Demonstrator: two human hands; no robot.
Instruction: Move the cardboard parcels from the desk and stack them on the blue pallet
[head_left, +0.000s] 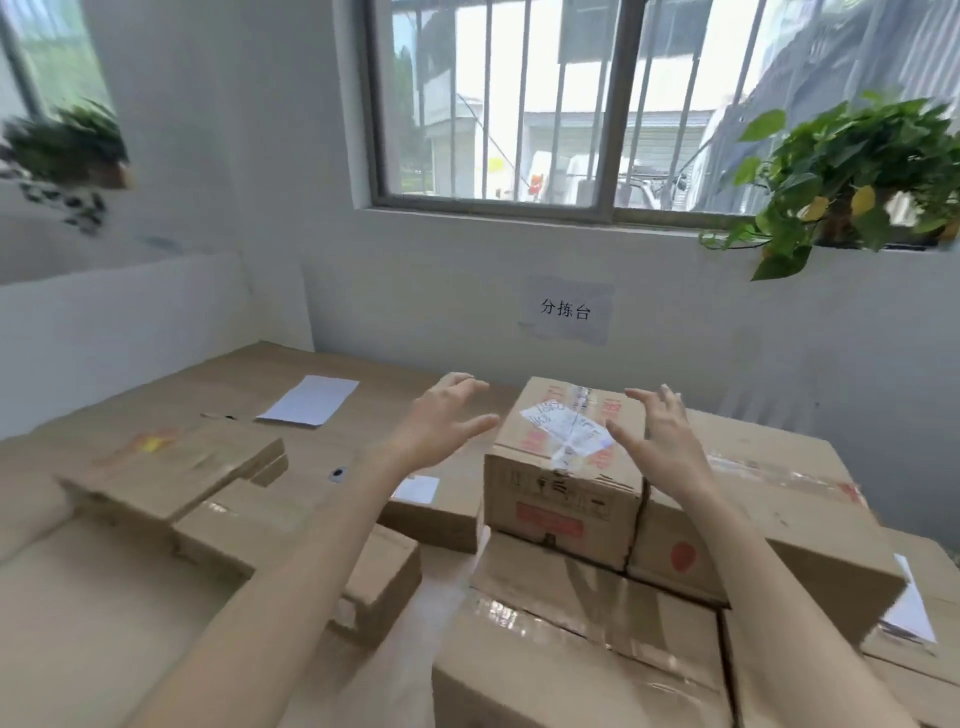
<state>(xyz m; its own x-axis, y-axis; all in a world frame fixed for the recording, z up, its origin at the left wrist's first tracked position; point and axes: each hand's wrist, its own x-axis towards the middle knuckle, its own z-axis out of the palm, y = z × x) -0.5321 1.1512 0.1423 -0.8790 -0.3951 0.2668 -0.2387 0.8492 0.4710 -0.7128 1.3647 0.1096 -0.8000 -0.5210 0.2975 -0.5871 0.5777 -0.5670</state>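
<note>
The desk (249, 374) bears cardboard parcels (171, 467); a white sheet of paper (310, 400) lies toward its far edge.

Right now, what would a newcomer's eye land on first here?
The left hand and right hand reach in, spread open on either side of a small taped box sitting atop other cardboard parcels in the middle. Behind, a barred window fills the wall, with a leafy plant on its sill at the right.
</note>
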